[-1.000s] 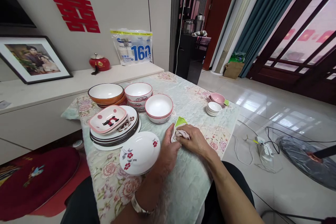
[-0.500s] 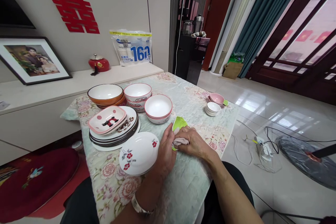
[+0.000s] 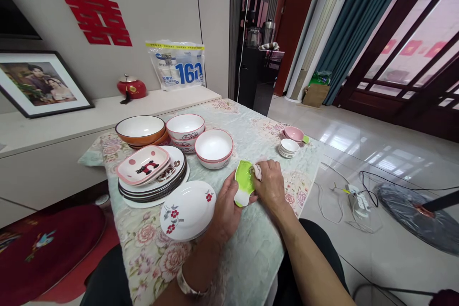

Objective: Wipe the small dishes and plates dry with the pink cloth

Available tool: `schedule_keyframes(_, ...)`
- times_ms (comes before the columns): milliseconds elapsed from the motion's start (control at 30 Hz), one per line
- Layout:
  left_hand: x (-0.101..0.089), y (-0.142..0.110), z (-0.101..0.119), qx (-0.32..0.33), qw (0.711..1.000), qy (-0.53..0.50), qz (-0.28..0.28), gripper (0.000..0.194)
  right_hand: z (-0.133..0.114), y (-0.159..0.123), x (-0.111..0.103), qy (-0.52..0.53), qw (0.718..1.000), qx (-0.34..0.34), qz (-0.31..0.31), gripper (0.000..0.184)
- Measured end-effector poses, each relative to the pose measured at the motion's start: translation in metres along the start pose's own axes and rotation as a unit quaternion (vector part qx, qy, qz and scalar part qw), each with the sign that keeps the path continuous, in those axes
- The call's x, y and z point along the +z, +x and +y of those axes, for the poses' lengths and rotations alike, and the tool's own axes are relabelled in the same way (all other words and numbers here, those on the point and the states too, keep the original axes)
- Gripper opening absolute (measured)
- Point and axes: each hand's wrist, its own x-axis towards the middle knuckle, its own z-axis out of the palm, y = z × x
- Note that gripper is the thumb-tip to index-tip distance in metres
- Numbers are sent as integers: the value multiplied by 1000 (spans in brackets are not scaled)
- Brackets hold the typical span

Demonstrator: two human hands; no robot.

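My left hand [image 3: 227, 208] grips a small green-and-white dish [image 3: 244, 179] shaped like a vegetable, its green inside tilted up toward me. A pale, crumpled cloth [image 3: 257, 171] is bunched in the closed fingers of my right hand [image 3: 271, 184], at the dish's right edge. Left of my hands lies a white plate with red flowers [image 3: 188, 209]. Just beyond them stands a white bowl with a red rim [image 3: 214, 146], stacked on another. The underside of the dish is hidden by my left fingers.
Plates [image 3: 124, 196] are piled at the left, topped by a pink dish [image 3: 143, 165]. Behind stand orange bowls [image 3: 140, 128] and more red-rimmed bowls [image 3: 185, 126]. Small white dishes [image 3: 289, 147] and pink bowls [image 3: 294, 134] sit at the right edge of the flowered tablecloth [image 3: 247, 258].
My right hand has moved with the cloth from over the dish to its right edge. More of the dish's green inside and white end now shows. The view has shifted slightly.
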Motion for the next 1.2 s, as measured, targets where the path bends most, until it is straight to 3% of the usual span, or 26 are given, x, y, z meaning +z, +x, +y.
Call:
schedule_keyframes(100, -1, 0, 1, -13, 1000, 15, -8, 49, 7, 1, 3, 82, 995, 41, 34, 14)
schedule_keyframes(167, -2, 0, 1, -21, 999, 30, -11, 47, 10, 1, 3, 137, 989, 32, 48, 13)
schedule_keyframes(300, -1, -1, 1, -20, 998, 48, -27, 48, 9, 1, 0, 199, 970, -133, 44, 15)
schedule_keyframes(400, -1, -3, 0, -19, 997, 65, -41, 49, 6, 1, -3, 202, 962, -181, -13, 14)
schedule_keyframes(500, -1, -5, 0, -25, 995, 82, -47, 48, 5, 1, -5, 193, 967, -149, -69, 11)
schedule_keyframes(700, 0, -4, 1, -30, 994, 92, -47, 43, 8, 1, -6, 221, 974, -23, -45, 10)
schedule_keyframes(800, 0, -4, 2, -36, 993, 102, -41, 37, 11, 3, -4, 251, 964, 79, -35, 28)
schedule_keyframes(867, -1, -3, 4, -40, 993, 103, -41, 35, 12, 3, -4, 272, 957, 95, -33, 38)
schedule_keyframes(1067, -1, -4, 5, -42, 993, 104, -31, 34, 12, -1, -7, 275, 942, -170, -94, 32)
schedule_keyframes(1200, -2, -6, 3, -38, 991, 125, -42, 36, 15, -2, -8, 239, 951, -150, -125, 34)
